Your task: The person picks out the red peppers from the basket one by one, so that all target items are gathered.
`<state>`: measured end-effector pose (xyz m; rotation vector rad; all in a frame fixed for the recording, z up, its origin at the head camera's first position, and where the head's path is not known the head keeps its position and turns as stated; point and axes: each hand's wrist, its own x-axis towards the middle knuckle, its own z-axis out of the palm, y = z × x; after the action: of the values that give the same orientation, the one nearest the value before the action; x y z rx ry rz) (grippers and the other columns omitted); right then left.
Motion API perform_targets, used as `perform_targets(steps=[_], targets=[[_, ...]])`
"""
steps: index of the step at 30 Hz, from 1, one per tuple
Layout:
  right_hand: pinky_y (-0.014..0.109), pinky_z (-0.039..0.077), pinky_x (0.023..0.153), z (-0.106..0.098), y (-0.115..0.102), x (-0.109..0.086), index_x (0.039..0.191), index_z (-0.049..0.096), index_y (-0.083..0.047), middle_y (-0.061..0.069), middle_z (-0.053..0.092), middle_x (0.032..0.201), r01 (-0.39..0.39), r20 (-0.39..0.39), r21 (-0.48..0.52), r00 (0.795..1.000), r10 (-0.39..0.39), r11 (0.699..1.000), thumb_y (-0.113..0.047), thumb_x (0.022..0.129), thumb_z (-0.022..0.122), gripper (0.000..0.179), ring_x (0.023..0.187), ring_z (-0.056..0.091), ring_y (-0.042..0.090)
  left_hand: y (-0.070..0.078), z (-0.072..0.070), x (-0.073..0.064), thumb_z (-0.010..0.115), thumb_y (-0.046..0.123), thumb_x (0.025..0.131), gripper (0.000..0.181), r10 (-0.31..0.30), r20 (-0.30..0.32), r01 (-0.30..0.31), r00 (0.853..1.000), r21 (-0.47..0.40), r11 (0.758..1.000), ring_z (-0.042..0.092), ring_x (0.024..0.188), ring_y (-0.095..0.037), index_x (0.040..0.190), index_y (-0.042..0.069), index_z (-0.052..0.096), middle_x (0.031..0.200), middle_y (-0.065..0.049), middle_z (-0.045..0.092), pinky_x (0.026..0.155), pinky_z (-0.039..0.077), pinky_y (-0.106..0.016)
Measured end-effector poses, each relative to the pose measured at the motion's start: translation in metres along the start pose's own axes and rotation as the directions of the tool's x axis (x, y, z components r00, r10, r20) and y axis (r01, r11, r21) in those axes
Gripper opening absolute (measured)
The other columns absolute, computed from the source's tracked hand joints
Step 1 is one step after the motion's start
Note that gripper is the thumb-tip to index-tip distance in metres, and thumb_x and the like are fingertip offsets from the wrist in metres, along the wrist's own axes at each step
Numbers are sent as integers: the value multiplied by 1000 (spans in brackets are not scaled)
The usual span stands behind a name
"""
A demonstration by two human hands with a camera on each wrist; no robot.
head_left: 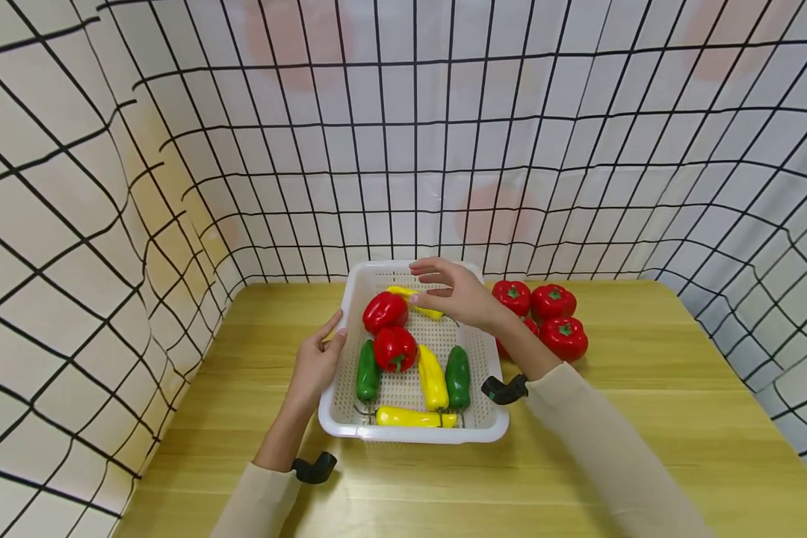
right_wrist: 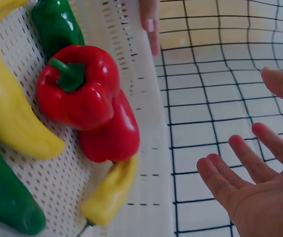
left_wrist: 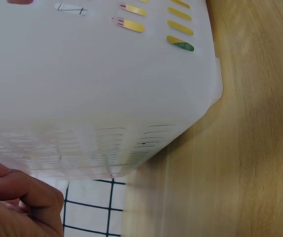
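Note:
A white plastic basket (head_left: 413,431) holds two red bell peppers (head_left: 395,349), two green peppers (head_left: 457,377) and three long yellow peppers (head_left: 433,377). My left hand (head_left: 317,364) grips the basket's left rim, thumb near the top edge; its curled fingers show beside the basket wall in the left wrist view. Over the far right part of the basket hovers my right hand (head_left: 459,295), fingers spread and loosely bent, holding nothing. Beneath it lies one of the yellow peppers (right_wrist: 111,192), partly hidden by the hand in the head view.
Several more red bell peppers (head_left: 563,338) sit on the wooden table (head_left: 645,418) just right of the basket, some partly behind my right forearm. A black wire grid (head_left: 417,157) with white sheeting behind it encloses the table's back and sides.

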<state>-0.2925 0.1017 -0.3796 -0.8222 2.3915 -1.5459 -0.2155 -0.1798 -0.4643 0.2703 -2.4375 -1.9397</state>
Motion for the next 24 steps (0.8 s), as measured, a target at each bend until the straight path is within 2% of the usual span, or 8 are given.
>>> perform_targets(steps=[8, 12, 15, 20, 24], targets=[[58, 46, 114, 21, 16, 20, 147, 53, -13, 16, 50, 154, 23, 152, -21, 988, -20, 1000, -22, 94, 75, 58, 144, 45, 43, 1, -1, 0, 58, 34, 106, 46, 8, -9, -8, 1000, -6, 1000, 74, 103, -33, 152, 36, 51, 125, -22, 72, 79, 65, -42], [63, 38, 118, 28, 25, 20, 149, 51, -9, 15, 50, 155, 22, 237, -51, 971, -10, 998, -21, 92, 75, 63, 146, 43, 41, 2, 0, 0, 58, 34, 106, 46, 26, -10, -26, 1000, 2, 1000, 75, 97, -31, 152, 35, 52, 119, -24, 73, 75, 66, -41], [62, 36, 120, 35, 32, 19, 150, 51, -9, 13, 51, 155, 24, 286, -93, 958, 3, 995, -23, 91, 76, 66, 145, 45, 37, 1, 0, 0, 58, 34, 106, 45, 40, -13, -40, 999, 20, 999, 75, 93, -28, 151, 35, 52, 117, -23, 74, 72, 65, -39], [54, 37, 122, 43, 39, 19, 149, 53, -13, 7, 49, 157, 44, 362, -171, 932, 21, 984, -22, 89, 78, 66, 146, 45, 33, 0, 0, 1, 58, 35, 106, 45, 33, -11, -32, 999, 21, 999, 74, 86, -26, 151, 37, 52, 105, -24, 75, 70, 65, -38], [55, 41, 119, 45, 42, 19, 151, 52, -19, 6, 46, 159, 41, 407, -218, 912, 52, 975, -19, 87, 80, 70, 145, 45, 34, -1, 0, 1, 58, 34, 106, 45, 24, -21, -24, 999, 22, 999, 74, 81, -24, 151, 37, 52, 95, -22, 75, 69, 65, -38]])
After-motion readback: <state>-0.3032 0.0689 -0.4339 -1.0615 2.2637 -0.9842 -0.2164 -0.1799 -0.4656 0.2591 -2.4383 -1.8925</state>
